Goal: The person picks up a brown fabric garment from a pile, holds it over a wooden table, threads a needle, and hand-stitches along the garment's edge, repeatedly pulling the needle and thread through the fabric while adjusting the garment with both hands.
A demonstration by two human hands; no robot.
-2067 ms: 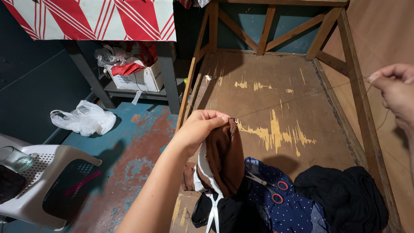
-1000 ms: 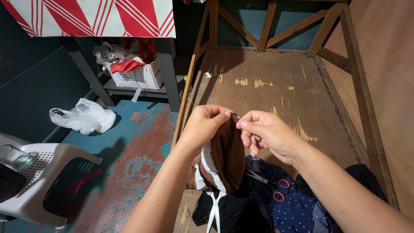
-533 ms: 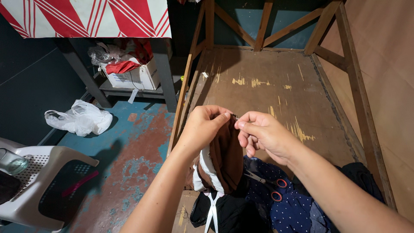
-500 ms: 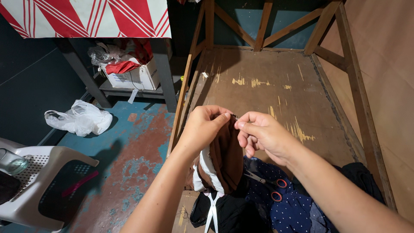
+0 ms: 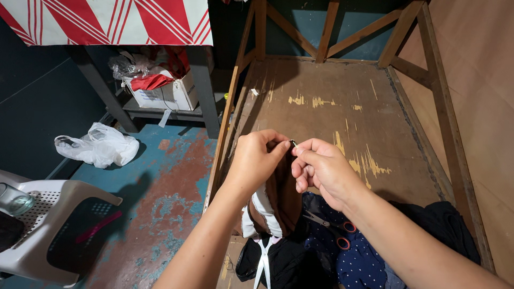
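Note:
My left hand (image 5: 256, 160) grips the top edge of a brown cloth with white trim (image 5: 274, 200), holding it up over the wooden platform (image 5: 321, 96). My right hand (image 5: 320, 170) is beside it, thumb and forefinger pinched on a small metal needle (image 5: 293, 143) at the cloth's upper edge. The two hands touch at the fingertips. The thread cannot be made out.
Orange-handled scissors (image 5: 337, 235) lie on a blue dotted cloth (image 5: 358, 257) beside black fabric (image 5: 439, 230). To the left are a white plastic chair (image 5: 59, 225), a glass (image 5: 13, 199), a white plastic bag (image 5: 99, 145), and a box (image 5: 160, 91) under a table with a red-and-white cover.
About two seconds ago my right hand was far out to the right pulling thread; it has come back to the cloth's top edge and now pinches the needle there. My left hand keeps hold.

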